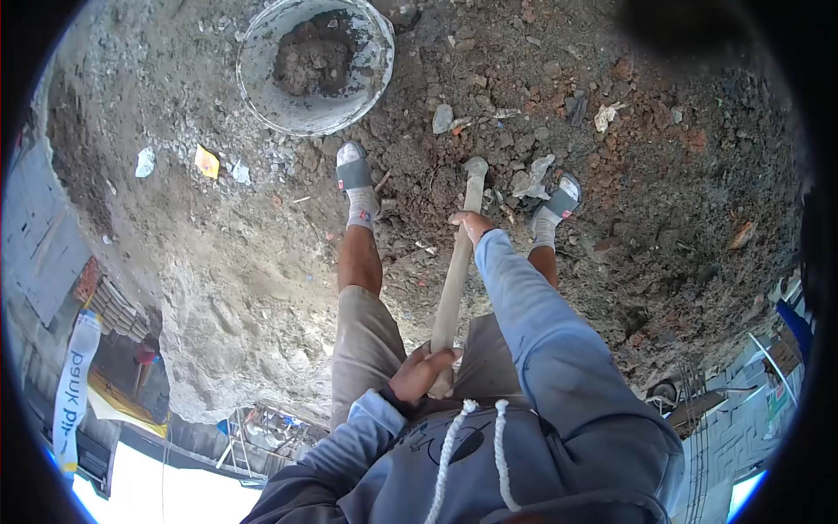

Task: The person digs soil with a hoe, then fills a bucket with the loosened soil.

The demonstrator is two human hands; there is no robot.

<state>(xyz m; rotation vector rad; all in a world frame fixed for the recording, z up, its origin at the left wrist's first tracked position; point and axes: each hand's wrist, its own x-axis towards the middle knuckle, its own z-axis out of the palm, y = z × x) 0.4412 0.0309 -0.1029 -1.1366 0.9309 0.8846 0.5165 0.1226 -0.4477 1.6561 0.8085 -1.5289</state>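
Note:
A hoe with a long pale wooden handle [456, 271] slants between my legs, its rounded head end [476, 164] down at the loose soil; the blade cannot be made out. My left hand [421, 374] is wrapped round the handle near its butt end, close to my lap. Farther along, my right hand [474, 225] grips the same handle below the head. Dark, clumpy earth [419, 188] surrounds the tool's head. Ahead and to the left stands a white bucket [247, 87], with a mound of soil [314, 59] inside it.
My sandalled feet, left [355, 175] and right [563, 199], stand apart on the rubble. A crumpled grey scrap [532, 178] lies by the right foot. Stones and litter, including a yellow wrapper [207, 162], dot the ground. A white banner [77, 384] hangs at left.

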